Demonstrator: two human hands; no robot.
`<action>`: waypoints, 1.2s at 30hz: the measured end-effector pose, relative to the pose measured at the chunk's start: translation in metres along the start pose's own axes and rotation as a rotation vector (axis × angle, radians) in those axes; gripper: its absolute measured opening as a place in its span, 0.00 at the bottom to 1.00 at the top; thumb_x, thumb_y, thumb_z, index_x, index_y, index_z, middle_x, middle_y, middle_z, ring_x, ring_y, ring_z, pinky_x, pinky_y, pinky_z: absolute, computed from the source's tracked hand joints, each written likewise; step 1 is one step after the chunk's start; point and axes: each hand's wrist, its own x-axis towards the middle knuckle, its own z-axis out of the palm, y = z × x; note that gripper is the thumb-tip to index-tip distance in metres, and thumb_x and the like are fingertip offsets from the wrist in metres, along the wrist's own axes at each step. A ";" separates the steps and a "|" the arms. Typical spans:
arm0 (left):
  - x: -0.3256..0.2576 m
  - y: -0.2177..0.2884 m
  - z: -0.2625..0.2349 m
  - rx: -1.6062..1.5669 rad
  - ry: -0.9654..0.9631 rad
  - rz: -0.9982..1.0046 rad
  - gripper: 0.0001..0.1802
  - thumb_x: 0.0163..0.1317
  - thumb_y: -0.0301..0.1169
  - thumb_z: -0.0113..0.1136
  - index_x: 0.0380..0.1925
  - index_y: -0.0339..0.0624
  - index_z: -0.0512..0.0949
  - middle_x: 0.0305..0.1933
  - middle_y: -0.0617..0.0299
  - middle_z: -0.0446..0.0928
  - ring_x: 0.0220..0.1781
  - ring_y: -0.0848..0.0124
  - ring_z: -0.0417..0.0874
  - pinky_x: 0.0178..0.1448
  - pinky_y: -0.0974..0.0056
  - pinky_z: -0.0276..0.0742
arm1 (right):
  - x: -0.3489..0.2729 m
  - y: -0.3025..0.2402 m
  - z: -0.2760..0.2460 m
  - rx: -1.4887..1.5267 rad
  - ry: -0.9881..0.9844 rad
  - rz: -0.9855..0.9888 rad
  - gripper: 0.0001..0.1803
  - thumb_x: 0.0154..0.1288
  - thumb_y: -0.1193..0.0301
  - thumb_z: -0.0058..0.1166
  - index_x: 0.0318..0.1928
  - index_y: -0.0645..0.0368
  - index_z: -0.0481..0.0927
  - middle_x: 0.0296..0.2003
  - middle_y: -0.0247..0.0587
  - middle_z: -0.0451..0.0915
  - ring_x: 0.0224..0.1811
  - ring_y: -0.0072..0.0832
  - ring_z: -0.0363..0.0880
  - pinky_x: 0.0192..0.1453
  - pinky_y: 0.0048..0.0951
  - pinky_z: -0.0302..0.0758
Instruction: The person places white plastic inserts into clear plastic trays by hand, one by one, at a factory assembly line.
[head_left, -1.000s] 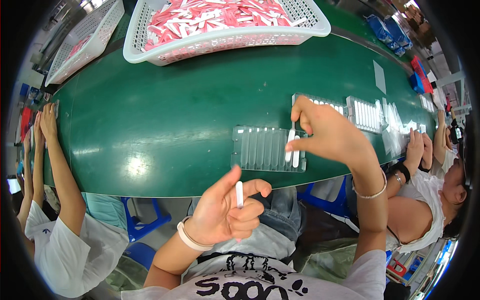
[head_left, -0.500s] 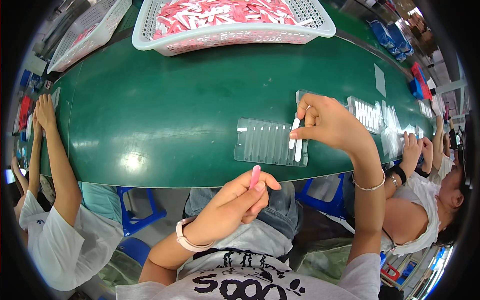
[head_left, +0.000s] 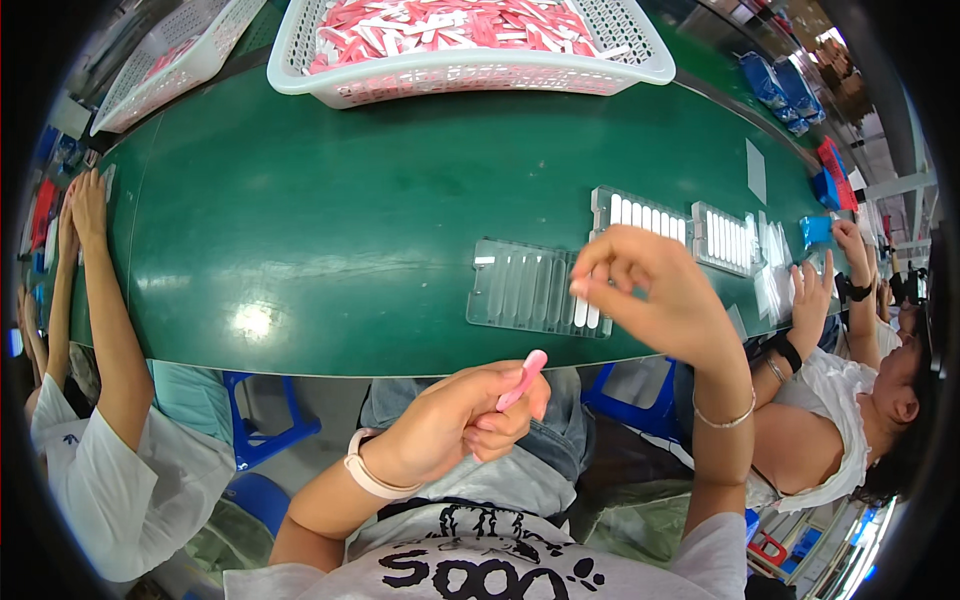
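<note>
My left hand (head_left: pixel 455 420) is closed around a small flat pink stick with rounded ends (head_left: pixel 524 380), which points up between thumb and fingers in front of the table edge. Over the right end of a clear plastic slotted tray (head_left: pixel 520 290) hovers my right hand (head_left: pixel 655 295), fingers curled, thumb and forefinger tips slightly apart with nothing seen between them. Just below those fingertips, two white sticks (head_left: pixel 581 314) lie side by side in the tray's right slots. The slots to their left hold none. My right hand covers the tray's upper right corner.
Behind it stand two more clear trays with white sticks (head_left: pixel 645 215) (head_left: pixel 725 240). A white perforated basket (head_left: pixel 470 75) of pink and white sticks is at the far side. Clear plastic sleeves (head_left: pixel 775 275) lie right. Co-workers' hands (head_left: pixel 90 215) (head_left: pixel 812 292) are at both sides.
The white stick that my right hand held now lies in the tray, let go. That hand has shifted slightly left and down. In my left hand the pink stick has tilted to the right.
</note>
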 end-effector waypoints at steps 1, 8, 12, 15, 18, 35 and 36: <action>0.000 0.000 -0.002 0.006 -0.024 -0.011 0.21 0.75 0.42 0.34 0.37 0.38 0.72 0.19 0.75 0.52 0.18 0.82 0.48 0.23 0.73 0.46 | -0.005 -0.002 0.005 0.216 -0.075 -0.063 0.10 0.58 0.69 0.64 0.38 0.60 0.81 0.28 0.34 0.77 0.26 0.16 0.70 0.28 0.21 0.64; 0.003 0.002 -0.004 -0.100 -0.173 -0.119 0.19 0.74 0.41 0.35 0.39 0.38 0.71 0.18 0.75 0.52 0.18 0.82 0.49 0.23 0.73 0.47 | -0.019 -0.004 0.023 0.637 -0.201 -0.261 0.08 0.59 0.76 0.62 0.40 0.60 0.85 0.33 0.36 0.82 0.26 0.18 0.75 0.29 0.20 0.70; 0.008 -0.006 -0.003 -0.123 0.098 0.051 0.19 0.74 0.45 0.36 0.40 0.42 0.70 0.18 0.74 0.51 0.17 0.81 0.50 0.22 0.72 0.50 | -0.010 0.004 0.015 0.388 0.175 -0.026 0.06 0.56 0.77 0.64 0.35 0.63 0.85 0.25 0.36 0.82 0.23 0.18 0.75 0.28 0.20 0.70; 0.007 -0.001 -0.006 -0.119 0.235 0.346 0.20 0.73 0.49 0.37 0.37 0.45 0.69 0.18 0.72 0.51 0.16 0.80 0.50 0.22 0.70 0.52 | -0.002 0.012 0.001 0.145 0.112 -0.112 0.05 0.57 0.74 0.63 0.32 0.63 0.84 0.24 0.40 0.80 0.21 0.24 0.73 0.25 0.24 0.68; 0.006 0.009 -0.005 -0.195 0.237 0.459 0.21 0.73 0.50 0.37 0.36 0.44 0.69 0.17 0.72 0.52 0.16 0.80 0.50 0.22 0.71 0.51 | 0.007 0.016 -0.009 0.040 0.019 -0.133 0.06 0.56 0.73 0.63 0.29 0.63 0.82 0.22 0.43 0.78 0.19 0.30 0.73 0.24 0.28 0.67; 0.006 0.016 -0.002 -0.706 0.079 0.632 0.27 0.72 0.53 0.37 0.42 0.39 0.70 0.24 0.66 0.57 0.27 0.73 0.58 0.33 0.66 0.58 | -0.004 -0.012 0.026 -0.128 0.180 -0.319 0.17 0.50 0.71 0.65 0.40 0.59 0.75 0.35 0.41 0.75 0.34 0.39 0.75 0.37 0.36 0.72; 0.004 0.014 -0.006 -0.709 -0.020 0.628 0.27 0.72 0.53 0.37 0.41 0.39 0.70 0.24 0.66 0.57 0.26 0.73 0.58 0.33 0.66 0.58 | -0.008 -0.018 0.035 -0.115 0.332 -0.492 0.17 0.49 0.72 0.64 0.42 0.58 0.78 0.36 0.39 0.76 0.33 0.36 0.75 0.36 0.34 0.73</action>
